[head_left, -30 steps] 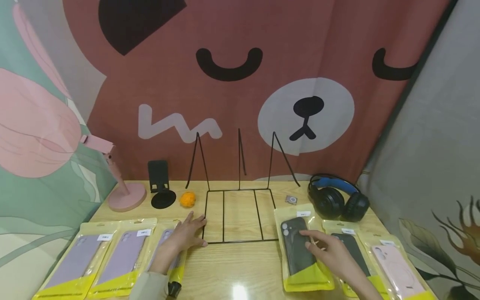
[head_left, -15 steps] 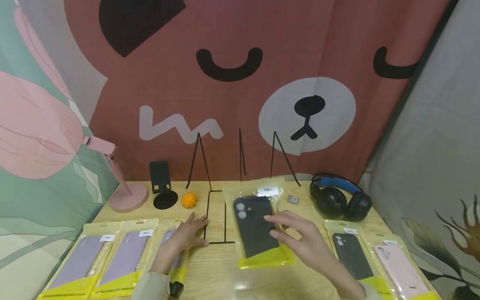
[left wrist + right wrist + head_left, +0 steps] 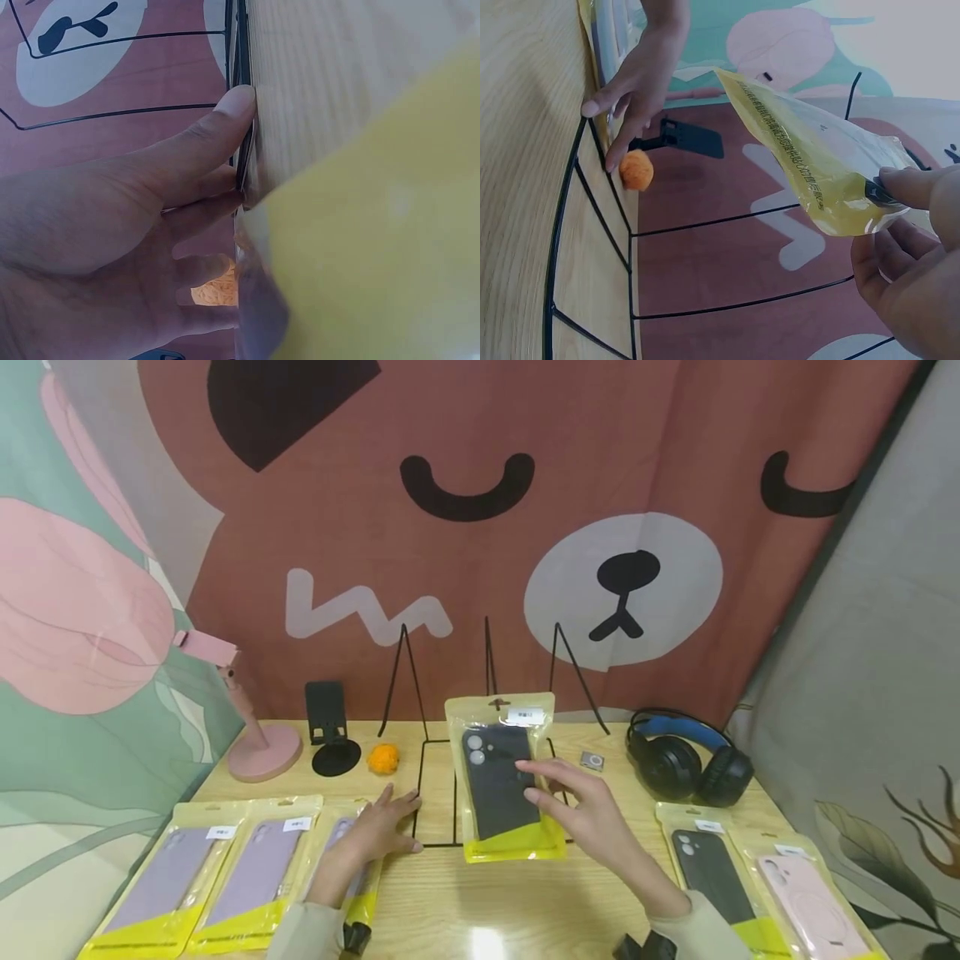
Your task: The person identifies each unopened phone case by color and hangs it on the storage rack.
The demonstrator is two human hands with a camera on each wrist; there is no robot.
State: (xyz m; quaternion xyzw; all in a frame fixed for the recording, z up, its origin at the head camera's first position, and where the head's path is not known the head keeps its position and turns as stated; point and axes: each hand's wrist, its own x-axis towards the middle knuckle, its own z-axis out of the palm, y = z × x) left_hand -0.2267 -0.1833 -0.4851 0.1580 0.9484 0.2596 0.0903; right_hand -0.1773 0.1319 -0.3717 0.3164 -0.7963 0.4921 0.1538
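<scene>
My right hand (image 3: pixel 581 806) pinches the right edge of a clear-and-yellow bag with a black phone case (image 3: pixel 498 785) in it. In the head view that bag stands nearly upright over the black wire rack (image 3: pixel 438 839). The right wrist view shows the thumb on one face of the bag (image 3: pixel 810 157) and fingers behind it. My left hand (image 3: pixel 375 835) lies with spread fingers at the rack's left side, fingertips touching its wire in the left wrist view. Under the left wrist is a bagged purple phone case (image 3: pixel 339 833), partly hidden.
Two more bagged purple cases (image 3: pixel 255 868) lie at left. Bagged black (image 3: pixel 712 872) and pink cases (image 3: pixel 813 906) lie at right. Behind are a pink stand (image 3: pixel 262 752), a black phone stand (image 3: pixel 326 714), an orange ball (image 3: pixel 383 759), a small silver player (image 3: pixel 592 761) and headphones (image 3: pixel 667 768).
My right hand has lifted the bagged black case from the right side of the table and carried it left, up over the rack. The left hand has stayed at the rack.
</scene>
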